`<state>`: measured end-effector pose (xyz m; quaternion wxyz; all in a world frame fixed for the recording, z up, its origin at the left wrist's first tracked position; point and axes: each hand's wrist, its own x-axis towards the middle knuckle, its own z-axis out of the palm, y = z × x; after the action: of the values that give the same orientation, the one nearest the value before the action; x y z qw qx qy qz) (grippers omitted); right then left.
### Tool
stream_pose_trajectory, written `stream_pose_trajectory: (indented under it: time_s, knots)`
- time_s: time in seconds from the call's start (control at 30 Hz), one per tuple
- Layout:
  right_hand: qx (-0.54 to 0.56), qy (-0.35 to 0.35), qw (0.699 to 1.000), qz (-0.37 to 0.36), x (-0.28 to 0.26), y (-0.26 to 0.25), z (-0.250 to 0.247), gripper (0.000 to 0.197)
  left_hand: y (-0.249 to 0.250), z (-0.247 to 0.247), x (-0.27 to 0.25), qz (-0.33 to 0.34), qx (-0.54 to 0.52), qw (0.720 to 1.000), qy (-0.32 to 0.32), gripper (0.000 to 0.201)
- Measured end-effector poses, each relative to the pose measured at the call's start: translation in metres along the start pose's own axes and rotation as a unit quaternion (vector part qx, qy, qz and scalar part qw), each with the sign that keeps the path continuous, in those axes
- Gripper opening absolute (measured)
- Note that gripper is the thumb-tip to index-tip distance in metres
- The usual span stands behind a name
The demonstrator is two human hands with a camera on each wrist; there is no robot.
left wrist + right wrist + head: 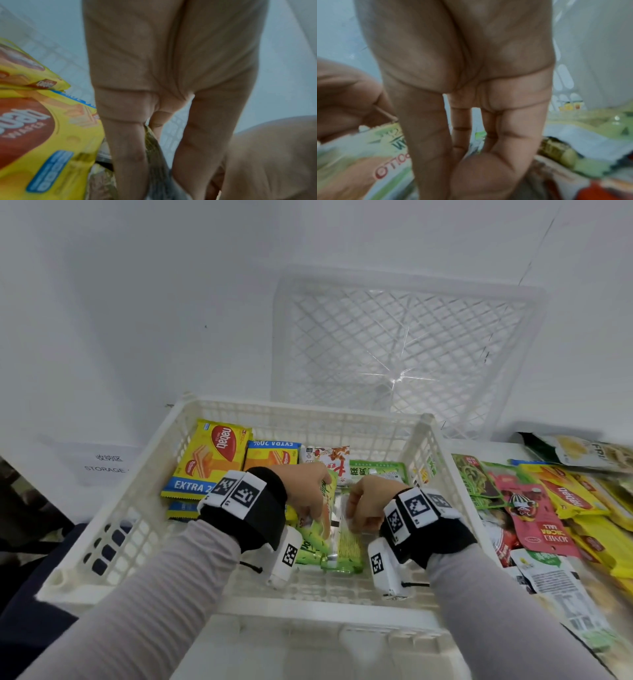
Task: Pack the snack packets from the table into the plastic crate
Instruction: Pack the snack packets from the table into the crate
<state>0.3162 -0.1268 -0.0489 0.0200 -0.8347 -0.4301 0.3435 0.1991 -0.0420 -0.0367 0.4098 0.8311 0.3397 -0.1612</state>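
- Head view: white plastic crate (137, 498) fills the middle of the frame, and both hands are down inside it. The left hand (308, 491) pinches a green packet (313, 537) along its edge, fingers curled on it. The right hand (368, 505), just beside it, has its fingers bent down onto a second green packet (346, 546) lying alongside the first; whether it grips or only presses I cannot tell here.
- Yellow wafer packets (209, 460) lie in the crate's upper left part, and a white-and-red packet (329, 457) and another green one (376, 470) lie towards its far wall.
- More snack packets (541, 508) are heaped on the worktop (479, 445) at the right of the frame. A second, latticed crate (404, 337) leans against the wall at upper centre.
- Left wrist view: the left hand (171, 67) points downward, its fingers (130, 155) closed on a thin packet edge (152, 142); yellow wafer packs (42, 135) sit at lower left.
- Right wrist view: the right hand (462, 60) hangs with fingers (428, 135) nearly straight, tips down on blurred green-and-white packaging (393, 148).
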Motion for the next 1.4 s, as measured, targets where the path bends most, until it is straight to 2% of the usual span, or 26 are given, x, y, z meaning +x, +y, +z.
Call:
stream_pose_trajectory:
  time_s: [0.1, 0.2, 0.27, 0.37, 0.43, 0.53, 0.67, 0.73, 0.8, 0.87, 0.97, 1.07, 1.23, 1.4]
  knots:
    - [-0.047, 0.018, 0.999, 0.000, 0.000, -0.002, 0.003, 0.026, 0.000, 0.008, 0.004, 0.014, 0.096, 0.995, 0.003, 0.073]
    - [-0.067, 0.038, 0.997, -0.003, 0.002, 0.000, 0.003, 0.029, 0.000, 0.017, 0.005, 0.016, 0.212, 0.977, 0.012, 0.071]
    - [-0.072, 0.049, 0.996, -0.021, 0.002, 0.002, 0.000, 0.029, 0.001, 0.019, 0.004, 0.016, 0.286, 0.957, 0.055, 0.063]
    - [-0.055, 0.053, 0.995, -0.061, 0.004, 0.002, -0.002, 0.031, 0.001, 0.017, 0.004, 0.054, 0.352, 0.926, 0.127, 0.052]
    - [-0.063, 0.041, 0.994, -0.083, 0.006, 0.000, 0.001, 0.040, 0.001, 0.018, 0.005, 0.079, 0.366, 0.921, 0.106, 0.052]
    - [-0.109, 0.036, 0.989, -0.098, 0.011, 0.000, 0.007, 0.066, 0.002, 0.021, 0.003, 0.091, 0.385, 0.916, 0.059, 0.050]
    - [-0.168, -0.001, 0.983, -0.079, 0.011, 0.000, 0.012, 0.092, 0.002, 0.027, 0.005, 0.111, 0.421, 0.900, 0.028, 0.045]
    - [-0.181, -0.004, 0.981, -0.066, 0.011, 0.000, 0.015, 0.094, 0.000, 0.033, 0.008, 0.089, 0.458, 0.884, -0.019, 0.055]
    - [-0.179, 0.009, 0.982, -0.060, 0.011, -0.001, 0.019, 0.095, -0.001, 0.039, 0.010, 0.058, 0.487, 0.870, -0.052, 0.078]
    - [-0.173, 0.015, 0.983, -0.057, 0.011, -0.001, 0.021, 0.097, 0.001, 0.039, 0.011, 0.063, 0.471, 0.879, -0.032, 0.083]
    - [-0.165, 0.019, 0.985, -0.048, 0.011, 0.001, 0.021, 0.096, 0.001, 0.031, 0.009, 0.073, 0.415, 0.907, 0.013, 0.069]
    - [-0.162, 0.021, 0.985, -0.055, 0.012, 0.001, 0.022, 0.095, -0.001, 0.027, 0.009, 0.067, 0.408, 0.910, 0.026, 0.059]
    - [-0.181, 0.028, 0.981, -0.058, 0.009, -0.002, 0.018, 0.089, 0.003, 0.040, 0.010, 0.024, 0.424, 0.905, 0.011, 0.074]
    - [-0.235, -0.018, 0.971, -0.046, 0.003, -0.008, 0.021, 0.081, 0.003, 0.049, 0.014, -0.032, 0.427, 0.903, -0.025, 0.080]
